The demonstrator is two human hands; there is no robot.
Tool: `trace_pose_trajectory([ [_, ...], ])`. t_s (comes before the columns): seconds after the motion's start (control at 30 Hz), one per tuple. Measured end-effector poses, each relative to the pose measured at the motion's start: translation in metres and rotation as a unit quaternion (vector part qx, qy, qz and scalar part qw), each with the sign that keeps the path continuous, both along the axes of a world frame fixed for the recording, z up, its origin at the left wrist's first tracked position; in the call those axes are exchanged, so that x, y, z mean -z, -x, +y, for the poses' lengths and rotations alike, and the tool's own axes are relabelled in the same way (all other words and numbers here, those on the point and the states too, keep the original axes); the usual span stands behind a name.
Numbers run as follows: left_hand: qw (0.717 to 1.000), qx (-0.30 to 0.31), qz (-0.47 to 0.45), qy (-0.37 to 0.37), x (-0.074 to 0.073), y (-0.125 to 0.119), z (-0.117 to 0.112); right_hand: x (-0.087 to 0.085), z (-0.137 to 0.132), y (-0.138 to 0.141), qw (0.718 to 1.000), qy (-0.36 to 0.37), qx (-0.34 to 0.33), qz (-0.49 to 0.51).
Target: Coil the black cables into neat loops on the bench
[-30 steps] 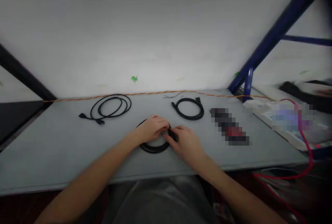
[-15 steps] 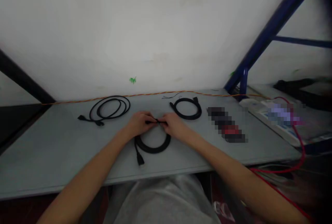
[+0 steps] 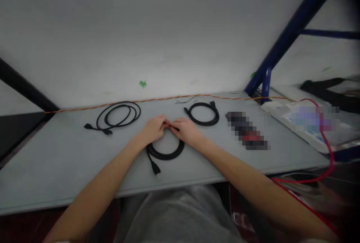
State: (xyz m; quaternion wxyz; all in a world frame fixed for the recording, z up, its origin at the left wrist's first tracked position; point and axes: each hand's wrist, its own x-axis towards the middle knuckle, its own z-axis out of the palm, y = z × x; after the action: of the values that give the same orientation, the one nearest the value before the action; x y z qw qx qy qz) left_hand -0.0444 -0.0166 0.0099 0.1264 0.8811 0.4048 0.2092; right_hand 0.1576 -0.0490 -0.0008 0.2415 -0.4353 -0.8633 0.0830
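Note:
A coiled black cable point(image 3: 165, 152) lies on the grey table point(image 3: 56, 160) in front of me, one plug end trailing toward the near edge. My left hand point(image 3: 153, 128) and my right hand point(image 3: 186, 130) meet at the far side of the coil. Both pinch the cable there, fingertips touching. What exactly sits between the fingertips is too small to make out.
A loose black cable coil point(image 3: 118, 116) lies at the back left, a tighter black coil point(image 3: 204, 113) at the back right. An orange twisted wire point(image 3: 112, 103) runs along the wall. A blurred dark object point(image 3: 247, 134), a white tray point(image 3: 298, 123) and a red cable point(image 3: 323, 175) sit to the right.
The coil has been turned so a plug end trails toward the near edge. Both hands moved from on top of the coil to its far side and pinch together there.

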Motion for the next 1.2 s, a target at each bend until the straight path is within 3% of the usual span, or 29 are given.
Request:
trace_pose_trajectory([
  [0.17, 0.999, -0.018, -0.034, 0.007, 0.003, -0.002, 0.0, 0.003, -0.004, 0.002, 1.0, -0.014, 0.022, 0.003],
  [0.4, 0.999, -0.05, 0.007, -0.005, 0.002, -0.009, 0.0, 0.004, -0.008, 0.003, 0.999, -0.021, 0.031, -0.012],
  [0.7, 0.99, -0.131, -0.002, 0.056, 0.0, -0.021, 0.003, -0.007, -0.011, 0.001, 0.994, -0.042, 0.006, -0.101],
  [0.93, 0.977, -0.183, -0.019, 0.109, -0.006, -0.029, 0.006, -0.008, -0.012, 0.005, 0.994, -0.026, 0.052, -0.09],
  [1.2, 0.976, -0.15, -0.123, 0.104, -0.001, -0.02, 0.003, -0.017, -0.028, 0.012, 0.989, -0.04, 0.052, -0.13],
])
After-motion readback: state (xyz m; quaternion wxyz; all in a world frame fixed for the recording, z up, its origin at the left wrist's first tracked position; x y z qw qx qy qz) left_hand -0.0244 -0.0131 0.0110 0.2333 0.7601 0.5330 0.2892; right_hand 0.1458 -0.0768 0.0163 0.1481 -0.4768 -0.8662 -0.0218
